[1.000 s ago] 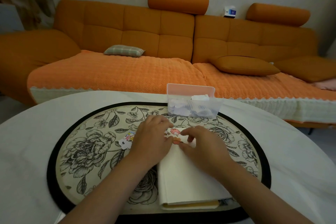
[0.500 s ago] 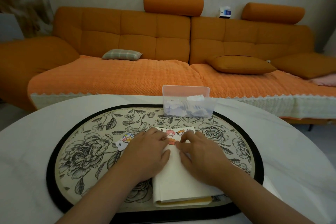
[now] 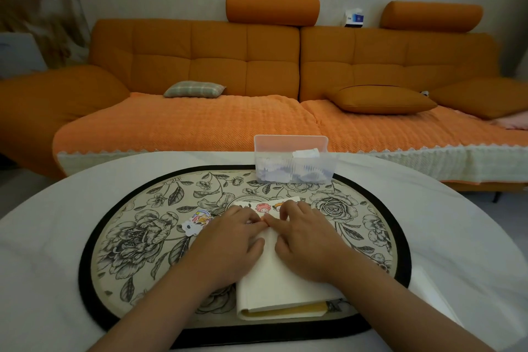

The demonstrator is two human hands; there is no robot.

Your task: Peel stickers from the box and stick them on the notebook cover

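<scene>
Cream notebook [image 3: 285, 280] lies mid-frame, its long axis pointing up at the box [image 3: 294, 163]. Your left hand [image 3: 228, 243] and right hand [image 3: 308, 243] press flat, fingertips meeting below the stickers [image 3: 263, 208]; your right is nearer the box.

Left hand [image 3: 231, 240], right hand [image 3: 305, 240] rest on notebook [image 3: 281, 288], fingertips seemingly touching.
</scene>
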